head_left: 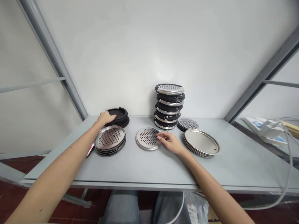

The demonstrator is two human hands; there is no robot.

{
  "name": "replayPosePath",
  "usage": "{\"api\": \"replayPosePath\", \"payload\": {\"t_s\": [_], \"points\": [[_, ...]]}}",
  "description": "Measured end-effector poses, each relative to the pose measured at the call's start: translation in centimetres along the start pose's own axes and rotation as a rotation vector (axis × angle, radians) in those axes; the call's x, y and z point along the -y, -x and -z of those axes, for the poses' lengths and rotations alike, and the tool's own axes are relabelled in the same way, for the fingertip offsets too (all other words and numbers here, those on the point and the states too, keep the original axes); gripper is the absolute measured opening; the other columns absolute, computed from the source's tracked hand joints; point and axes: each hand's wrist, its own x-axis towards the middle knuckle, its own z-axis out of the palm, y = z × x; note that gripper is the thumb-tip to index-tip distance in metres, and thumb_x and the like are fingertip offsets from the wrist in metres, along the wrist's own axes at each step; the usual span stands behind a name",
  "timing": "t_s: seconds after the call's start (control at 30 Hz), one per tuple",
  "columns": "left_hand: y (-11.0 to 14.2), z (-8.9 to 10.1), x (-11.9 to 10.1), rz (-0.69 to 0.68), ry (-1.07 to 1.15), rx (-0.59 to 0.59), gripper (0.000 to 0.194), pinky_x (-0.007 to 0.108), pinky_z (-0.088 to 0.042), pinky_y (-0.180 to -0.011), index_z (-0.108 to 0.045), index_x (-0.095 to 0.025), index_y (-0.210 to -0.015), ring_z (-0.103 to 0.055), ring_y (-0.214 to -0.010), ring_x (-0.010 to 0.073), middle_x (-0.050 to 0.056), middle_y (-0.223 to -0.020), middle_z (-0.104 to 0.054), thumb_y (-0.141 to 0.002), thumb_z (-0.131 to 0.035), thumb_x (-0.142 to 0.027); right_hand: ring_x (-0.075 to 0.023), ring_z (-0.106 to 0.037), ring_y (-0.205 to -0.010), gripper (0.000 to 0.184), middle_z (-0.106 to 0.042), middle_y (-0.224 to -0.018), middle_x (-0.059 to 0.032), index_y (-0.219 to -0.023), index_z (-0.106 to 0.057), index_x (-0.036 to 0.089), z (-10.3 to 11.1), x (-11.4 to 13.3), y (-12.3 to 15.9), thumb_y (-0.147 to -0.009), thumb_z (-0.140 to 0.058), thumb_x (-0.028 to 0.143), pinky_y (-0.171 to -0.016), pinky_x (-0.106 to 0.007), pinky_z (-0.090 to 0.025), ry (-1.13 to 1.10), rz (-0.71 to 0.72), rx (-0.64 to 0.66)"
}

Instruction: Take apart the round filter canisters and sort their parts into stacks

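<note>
here, the left hand (106, 118) grasps the top black dish (121, 114) by its rim; the right hand (172, 143) touches the perforated disc (147, 138) on the counter (243, 155), fingers (163, 134) perhaps gripping, cannot tell.

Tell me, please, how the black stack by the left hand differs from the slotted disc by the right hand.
The black stack is dark, while the slotted disc is silvery. The black stack has several layers; the slotted disc sits lower, flat on the table. Both look round.
</note>
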Motion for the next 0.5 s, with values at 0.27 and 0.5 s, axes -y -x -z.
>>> {"api": "replayPosePath", "payload": {"t_s": [0.27,0.5], "points": [[2.3,0.9,-1.5,0.065,0.029,-0.011,0.066,0.053,-0.045,-0.088,-0.054,-0.007,-0.125,-0.055,-0.114,0.0435,0.030,-0.127,-0.053,-0.085,-0.041,-0.058,-0.0206,-0.066,-0.080,0.031,-0.072,-0.088,-0.0063,-0.100,-0.065,0.017,0.1,-0.2,0.0,-0.087,-0.052,0.042,-0.074,-0.033,-0.050,-0.001,0.001,0.004],[15.8,5.0,-8.6,-0.973,0.420,-0.390,0.035,0.039,-0.046,-0.099,-0.058,-0.017,-0.116,-0.059,-0.111,0.0218,0.009,-0.114,-0.066,-0.095,-0.038,-0.038,-0.0230,-0.066,-0.080,0.032,-0.072,-0.089,-0.0077,-0.097,-0.067,0.017,0.0,0.0,0.0,-0.085,-0.053,0.043,-0.073,-0.035,-0.052,0.017,0.020,-0.012]]}}
